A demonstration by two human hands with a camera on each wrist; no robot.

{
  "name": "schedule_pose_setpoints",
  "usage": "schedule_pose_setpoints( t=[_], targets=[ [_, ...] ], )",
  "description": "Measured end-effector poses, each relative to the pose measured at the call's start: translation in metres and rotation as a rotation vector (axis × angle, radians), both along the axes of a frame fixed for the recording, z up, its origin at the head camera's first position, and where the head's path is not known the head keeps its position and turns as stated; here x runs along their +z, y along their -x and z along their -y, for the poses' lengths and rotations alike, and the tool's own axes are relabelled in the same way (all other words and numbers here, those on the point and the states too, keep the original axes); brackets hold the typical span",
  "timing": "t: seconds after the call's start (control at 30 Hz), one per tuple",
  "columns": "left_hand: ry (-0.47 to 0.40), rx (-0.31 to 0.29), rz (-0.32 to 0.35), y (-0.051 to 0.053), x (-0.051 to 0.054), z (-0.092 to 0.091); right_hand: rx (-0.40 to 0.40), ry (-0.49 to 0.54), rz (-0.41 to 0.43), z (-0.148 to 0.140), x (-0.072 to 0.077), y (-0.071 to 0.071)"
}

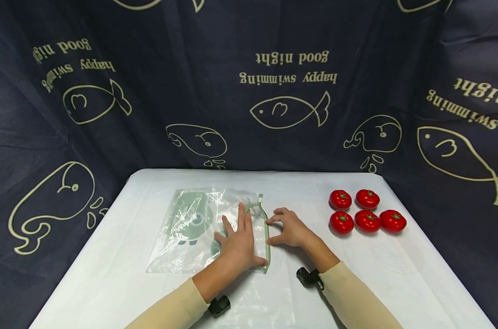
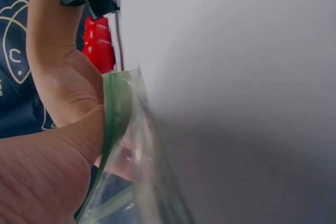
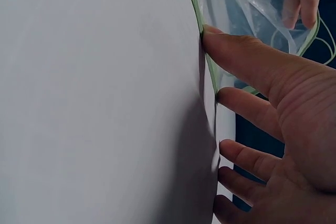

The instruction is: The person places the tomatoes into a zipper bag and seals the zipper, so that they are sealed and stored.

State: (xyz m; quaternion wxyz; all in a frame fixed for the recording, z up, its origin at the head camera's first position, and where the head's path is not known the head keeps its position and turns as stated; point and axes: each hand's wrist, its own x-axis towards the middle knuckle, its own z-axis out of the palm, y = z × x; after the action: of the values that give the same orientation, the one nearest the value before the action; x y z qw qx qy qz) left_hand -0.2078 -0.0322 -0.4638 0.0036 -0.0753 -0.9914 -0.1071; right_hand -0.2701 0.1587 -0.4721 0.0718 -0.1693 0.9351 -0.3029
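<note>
Clear plastic bag [image 1: 196, 224] lies left of centre on the white table [image 1: 109, 274]. The left hand [image 1: 237, 246] rests on it, fingers outspread; the right hand [image 1: 292, 230], fingers apart, touches its green right edge [image 1: 267, 232]. Five red tomatoes [image 1: 367, 221] sit at right.

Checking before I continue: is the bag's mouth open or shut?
Open: in the head view, the bag shows its green edges standing apart.
</note>
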Motion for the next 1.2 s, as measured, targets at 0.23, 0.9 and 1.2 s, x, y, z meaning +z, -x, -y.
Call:
schedule_pose_setpoints(
  t=[0.23,0.9,1.2],
  targets=[
    [-0.014,0.005,0.040,-0.001,0.002,0.001,0.006,-0.009,-0.008,0.000,0.000,-0.001],
    [0.024,0.051,0.090,0.003,-0.002,0.002,0.037,0.077,-0.053,-0.003,-0.002,-0.013],
    [0.028,0.057,0.092,0.004,-0.002,0.003,0.035,0.146,-0.066,-0.014,-0.004,-0.019]
  ],
)
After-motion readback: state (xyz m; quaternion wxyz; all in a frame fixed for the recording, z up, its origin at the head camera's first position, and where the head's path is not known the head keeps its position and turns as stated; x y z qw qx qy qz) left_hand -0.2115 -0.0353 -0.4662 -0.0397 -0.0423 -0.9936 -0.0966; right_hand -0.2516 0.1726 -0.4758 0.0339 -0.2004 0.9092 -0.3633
